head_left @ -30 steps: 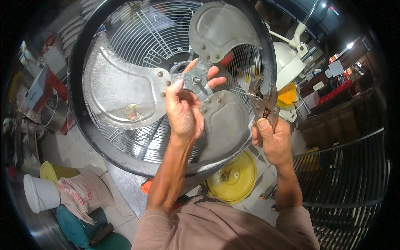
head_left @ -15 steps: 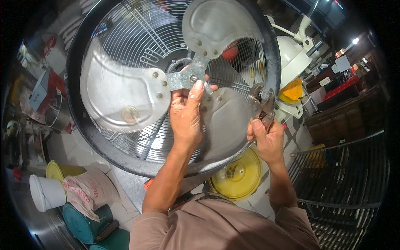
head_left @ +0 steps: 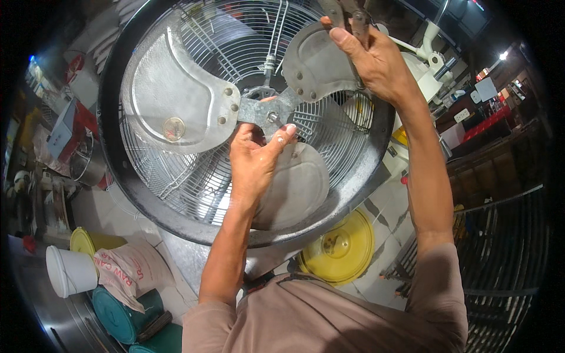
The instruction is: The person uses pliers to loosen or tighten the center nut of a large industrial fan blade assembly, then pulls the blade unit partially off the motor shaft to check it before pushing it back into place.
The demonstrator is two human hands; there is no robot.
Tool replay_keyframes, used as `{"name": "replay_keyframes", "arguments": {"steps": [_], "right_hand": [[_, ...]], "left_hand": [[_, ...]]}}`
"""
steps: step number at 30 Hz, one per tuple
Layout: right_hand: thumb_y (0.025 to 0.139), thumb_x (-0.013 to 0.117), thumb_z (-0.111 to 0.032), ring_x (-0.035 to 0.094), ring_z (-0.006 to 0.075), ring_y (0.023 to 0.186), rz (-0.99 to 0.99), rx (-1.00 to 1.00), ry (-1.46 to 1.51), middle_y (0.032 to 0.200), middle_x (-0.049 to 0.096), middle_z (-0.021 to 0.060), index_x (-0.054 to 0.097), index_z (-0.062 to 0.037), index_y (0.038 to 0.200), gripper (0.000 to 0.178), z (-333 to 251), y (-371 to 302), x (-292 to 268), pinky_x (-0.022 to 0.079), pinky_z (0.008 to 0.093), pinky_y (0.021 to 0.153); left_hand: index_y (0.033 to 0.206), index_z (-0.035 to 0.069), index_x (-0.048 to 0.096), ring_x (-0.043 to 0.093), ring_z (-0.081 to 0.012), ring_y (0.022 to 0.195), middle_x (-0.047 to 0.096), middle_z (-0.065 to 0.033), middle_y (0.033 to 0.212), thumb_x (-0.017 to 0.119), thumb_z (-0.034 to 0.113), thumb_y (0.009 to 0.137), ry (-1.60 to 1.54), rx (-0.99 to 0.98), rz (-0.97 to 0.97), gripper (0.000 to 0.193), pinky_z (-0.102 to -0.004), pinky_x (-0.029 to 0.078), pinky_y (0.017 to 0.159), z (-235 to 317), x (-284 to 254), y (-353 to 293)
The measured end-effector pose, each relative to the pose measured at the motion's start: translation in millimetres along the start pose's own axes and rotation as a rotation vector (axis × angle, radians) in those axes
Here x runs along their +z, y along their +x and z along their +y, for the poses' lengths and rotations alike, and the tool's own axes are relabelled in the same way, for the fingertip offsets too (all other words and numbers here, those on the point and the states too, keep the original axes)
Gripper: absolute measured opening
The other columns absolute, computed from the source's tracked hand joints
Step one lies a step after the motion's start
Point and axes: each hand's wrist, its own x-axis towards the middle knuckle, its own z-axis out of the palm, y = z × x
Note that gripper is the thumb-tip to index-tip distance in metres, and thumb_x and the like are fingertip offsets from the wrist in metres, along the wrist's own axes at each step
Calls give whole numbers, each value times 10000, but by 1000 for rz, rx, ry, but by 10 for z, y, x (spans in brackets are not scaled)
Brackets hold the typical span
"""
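Observation:
A grey three-bladed metal fan blade assembly [head_left: 176,100] sits inside the round black fan housing [head_left: 112,159], with the wire grille [head_left: 229,56] behind it. My left hand [head_left: 253,165] is closed around the lower edge of the hub plate, thumb in front and fingers partly hidden behind. A short shaft end shows at the hub's centre, just above that thumb. Up at the right, my right hand [head_left: 379,67] grips worn metal pliers [head_left: 347,17], in front of the upper right blade. The pliers' jaws run toward the top edge and are only partly seen.
Below the housing stands a yellow round lid [head_left: 338,247]. At lower left are a white bucket [head_left: 70,272], a printed sack [head_left: 138,267] and a teal bucket [head_left: 126,312]. A cream-coloured machine [head_left: 424,73] is close on the right, with a slatted metal rack [head_left: 500,247] below it.
My right hand has risen from the housing's right rim to the upper right, carrying the pliers. The blades have turned slightly clockwise, my left hand still on the hub.

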Motion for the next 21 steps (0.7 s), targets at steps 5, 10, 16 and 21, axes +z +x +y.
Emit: {"name": "replay_keyframes", "arguments": {"steps": [5,10,16,21], "right_hand": [[1005,584,-387,572,115,954,28,-23,124,1040,660,-1,648,-87,1284,415,58,-87,34,426,250,908],[970,577,-130,653,248,853,136,-129,-60,1170,642,119,611,20,1180,261,128,-335,14,523,344,781],[1045,402,-378,488,126,891,411,-41,340,978,545,41,542,-38,1007,369,156,-1039,25,389,277,810],[1010,427,-556,413,126,807,636,68,503,874,429,13,487,-77,914,493,251,-1214,237,355,284,740]], "left_hand": [[1300,30,559,608,-88,917,644,-26,1057,712,-19,873,76,86,2,457,-245,504,830,-169,-46,-51],[1340,-1,530,600,-120,948,632,-47,1085,773,6,832,111,-7,-46,563,-248,499,811,-343,-332,-104],[1304,-5,524,624,-142,959,629,-66,1085,811,-53,766,391,306,14,612,-280,535,822,-548,-423,-90],[1213,-17,463,653,-166,884,624,-112,1069,771,-110,763,338,243,45,553,-286,567,781,-602,-540,-128]]}}
